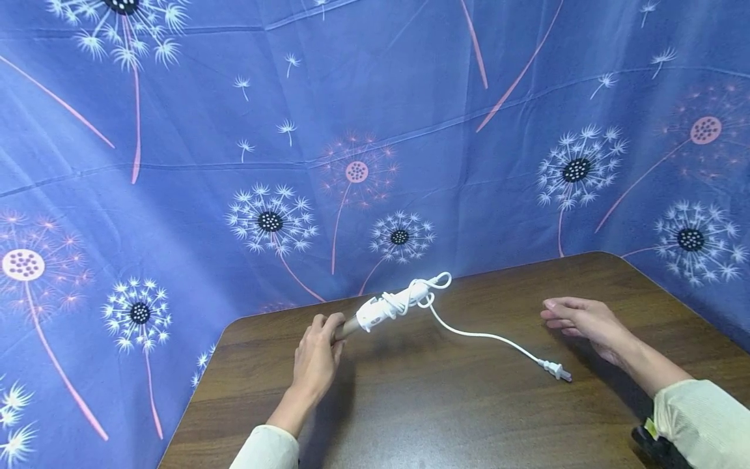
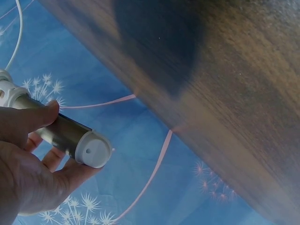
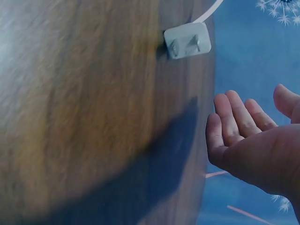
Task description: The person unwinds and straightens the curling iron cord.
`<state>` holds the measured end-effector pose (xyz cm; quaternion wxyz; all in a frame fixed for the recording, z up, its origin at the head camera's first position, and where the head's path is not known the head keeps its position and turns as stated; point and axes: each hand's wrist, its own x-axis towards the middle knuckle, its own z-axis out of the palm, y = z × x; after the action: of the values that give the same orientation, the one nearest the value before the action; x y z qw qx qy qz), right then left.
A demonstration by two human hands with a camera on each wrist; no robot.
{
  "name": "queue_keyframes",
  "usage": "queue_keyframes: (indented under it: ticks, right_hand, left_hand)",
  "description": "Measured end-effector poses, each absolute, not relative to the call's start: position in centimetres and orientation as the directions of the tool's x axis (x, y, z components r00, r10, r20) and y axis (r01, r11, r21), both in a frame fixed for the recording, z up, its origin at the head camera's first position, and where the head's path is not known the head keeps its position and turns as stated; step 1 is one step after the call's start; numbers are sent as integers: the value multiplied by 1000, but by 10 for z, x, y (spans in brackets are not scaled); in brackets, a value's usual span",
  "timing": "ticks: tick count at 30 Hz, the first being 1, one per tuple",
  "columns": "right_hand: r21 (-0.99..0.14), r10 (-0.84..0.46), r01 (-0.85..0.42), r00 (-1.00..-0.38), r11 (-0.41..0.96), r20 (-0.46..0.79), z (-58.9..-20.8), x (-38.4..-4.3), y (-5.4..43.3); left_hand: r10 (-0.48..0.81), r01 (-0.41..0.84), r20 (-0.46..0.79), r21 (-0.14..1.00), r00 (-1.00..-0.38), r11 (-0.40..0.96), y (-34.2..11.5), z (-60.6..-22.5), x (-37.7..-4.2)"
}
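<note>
My left hand (image 1: 314, 358) grips the bronze barrel of a white hair iron (image 1: 375, 312), thumb on one side and fingers on the other. The iron is raised over the table, its white handle pointing up and to the right. In the left wrist view the round white end cap (image 2: 93, 149) sticks out past the fingers. White cord (image 1: 404, 301) is wound around the handle, and a loose length runs down to a two-pin plug (image 1: 553, 370). My right hand (image 1: 588, 322) hovers to the right of the plug, holding nothing, its fingers loosely bent.
A brown wood-grain table (image 1: 422, 417) with rounded corners spreads beneath both hands. Behind it and along its sides hangs a blue cloth (image 1: 433, 150) printed with dandelions. A black strap or device (image 1: 659, 449) sits at the right sleeve.
</note>
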<state>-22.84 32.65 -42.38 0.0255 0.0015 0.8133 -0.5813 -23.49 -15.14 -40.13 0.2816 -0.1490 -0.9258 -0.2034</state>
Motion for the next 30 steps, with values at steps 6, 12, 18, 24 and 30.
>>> queue_keyframes:
  ticks: [6, 12, 18, 24, 30]
  right_hand:
    - [-936, -54, 10, -998, 353, -31, -419, -233, 318]
    - [-939, -76, -17, -997, 344, -9, -416, -237, 310]
    - [-946, -99, -45, -995, 320, 14, -413, -240, 303]
    - [-959, -131, -71, -991, 275, 36, -411, -245, 296]
    - [-964, -151, -91, -987, 250, 54, -412, -250, 289]
  left_hand:
    - [163, 395, 585, 294, -795, 871, -151, -401, -235]
    - [166, 399, 589, 290, -791, 870, -151, -401, -235]
    - [171, 405, 594, 286, -786, 868, -151, -400, -235]
    - [173, 410, 594, 291, -786, 864, -150, -398, -235]
    - [176, 418, 599, 293, -781, 860, -150, -397, -235]
